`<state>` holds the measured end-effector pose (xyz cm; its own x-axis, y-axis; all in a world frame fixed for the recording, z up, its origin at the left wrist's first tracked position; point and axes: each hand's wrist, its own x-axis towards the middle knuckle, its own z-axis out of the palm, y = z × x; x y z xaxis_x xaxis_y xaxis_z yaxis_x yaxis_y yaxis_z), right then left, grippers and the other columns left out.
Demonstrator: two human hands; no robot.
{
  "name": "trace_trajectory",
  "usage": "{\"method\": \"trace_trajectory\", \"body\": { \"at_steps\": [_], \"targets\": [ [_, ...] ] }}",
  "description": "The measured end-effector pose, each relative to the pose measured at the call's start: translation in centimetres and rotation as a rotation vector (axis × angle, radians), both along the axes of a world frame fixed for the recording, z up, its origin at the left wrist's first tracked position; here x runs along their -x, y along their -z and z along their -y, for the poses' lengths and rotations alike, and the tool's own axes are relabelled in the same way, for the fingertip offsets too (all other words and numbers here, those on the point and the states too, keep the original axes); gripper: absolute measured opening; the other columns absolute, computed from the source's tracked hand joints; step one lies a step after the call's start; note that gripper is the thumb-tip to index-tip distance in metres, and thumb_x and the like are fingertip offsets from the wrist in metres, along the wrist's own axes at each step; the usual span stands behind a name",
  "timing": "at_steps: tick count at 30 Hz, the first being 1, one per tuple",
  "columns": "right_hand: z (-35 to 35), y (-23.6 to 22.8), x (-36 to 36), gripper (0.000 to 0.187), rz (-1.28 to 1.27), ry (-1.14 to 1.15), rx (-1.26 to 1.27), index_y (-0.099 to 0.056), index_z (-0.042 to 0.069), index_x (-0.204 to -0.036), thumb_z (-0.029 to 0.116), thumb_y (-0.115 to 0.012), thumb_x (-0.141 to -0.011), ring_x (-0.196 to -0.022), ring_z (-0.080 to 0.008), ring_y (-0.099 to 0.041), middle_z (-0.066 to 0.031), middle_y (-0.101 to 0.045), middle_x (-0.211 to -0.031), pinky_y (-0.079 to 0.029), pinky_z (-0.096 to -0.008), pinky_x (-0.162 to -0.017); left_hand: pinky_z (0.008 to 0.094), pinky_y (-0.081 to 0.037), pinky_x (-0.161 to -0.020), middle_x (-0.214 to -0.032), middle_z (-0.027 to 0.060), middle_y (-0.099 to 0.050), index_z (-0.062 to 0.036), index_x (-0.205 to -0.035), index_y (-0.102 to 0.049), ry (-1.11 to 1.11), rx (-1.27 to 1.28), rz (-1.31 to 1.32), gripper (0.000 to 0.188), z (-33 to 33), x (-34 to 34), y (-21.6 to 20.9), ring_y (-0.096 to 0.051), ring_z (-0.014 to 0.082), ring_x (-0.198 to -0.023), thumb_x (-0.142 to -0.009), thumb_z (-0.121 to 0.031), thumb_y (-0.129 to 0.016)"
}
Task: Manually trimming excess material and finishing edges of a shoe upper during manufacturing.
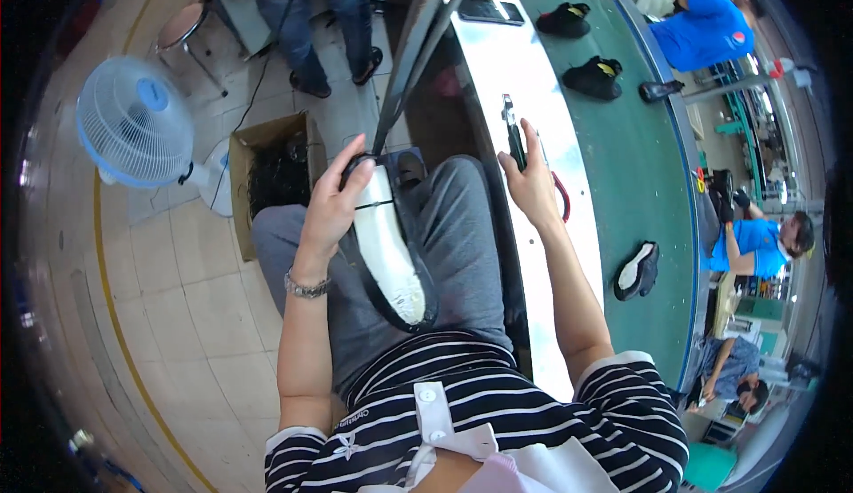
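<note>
A black shoe upper with a white underside (pixel 380 226) rests over my lap, bottom up, a thin dark strip across it. My left hand (pixel 333 198) grips its far end, thumb on the white face. Over the shiny metal bench strip, my right hand (pixel 531 184) is open, thumb and forefinger spread on either side of a slim black-handled tool (pixel 513 129) with a metal tip. Whether the skin touches that tool I cannot tell. A red curved handle (pixel 562 196) shows beside the right wrist; its other parts are hidden.
Dark shoes (pixel 593 78) and a white-bottomed upper (pixel 636 271) sit on the green belt (pixel 635 182). A phone (pixel 490 11) lies on the metal strip. Left are a carton (pixel 240 195) of black scraps and a fan (pixel 133 120). A metal post (pixel 413 58) rises ahead. Co-workers are nearby.
</note>
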<state>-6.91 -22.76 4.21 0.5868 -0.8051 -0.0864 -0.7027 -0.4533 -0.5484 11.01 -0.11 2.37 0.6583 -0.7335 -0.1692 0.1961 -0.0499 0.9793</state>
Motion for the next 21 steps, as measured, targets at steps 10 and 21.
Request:
{"method": "trace_trajectory", "body": {
  "at_steps": [10, 21],
  "targets": [
    [3.1, 6.8, 9.4, 0.045, 0.017, 0.168, 0.344, -0.058, -0.001, -0.125, 0.015, -0.067, -0.083, -0.114, -0.0387, -0.055, -0.0246, -0.058, -0.120, -0.043, -0.0444, -0.098, 0.0291, -0.039, -0.104, -0.139, 0.0149, -0.048, 0.0027, -0.146, -0.034, -0.040, 0.019, -0.022, 0.067, -3.8, 2.6, -0.5, -0.051, 0.0188, -0.122, -0.092, -0.018, -0.067],
    [-2.6, 2.4, 16.2, 0.039, 0.208, 0.374, -0.773, -0.058, -0.004, -0.113, 0.014, -0.069, -0.080, -0.074, -0.0167, -0.063, -0.0087, -0.064, -0.083, -0.050, -0.0279, -0.063, 0.0357, -0.045, -0.098, -0.130, 0.0266, -0.055, 0.0077, -0.136, -0.044, -0.100, -0.272, 0.492, 0.060, -5.1, 5.7, 0.2, -0.056, 0.0348, -0.120, -0.094, -0.032, -0.061]
  ]
}}
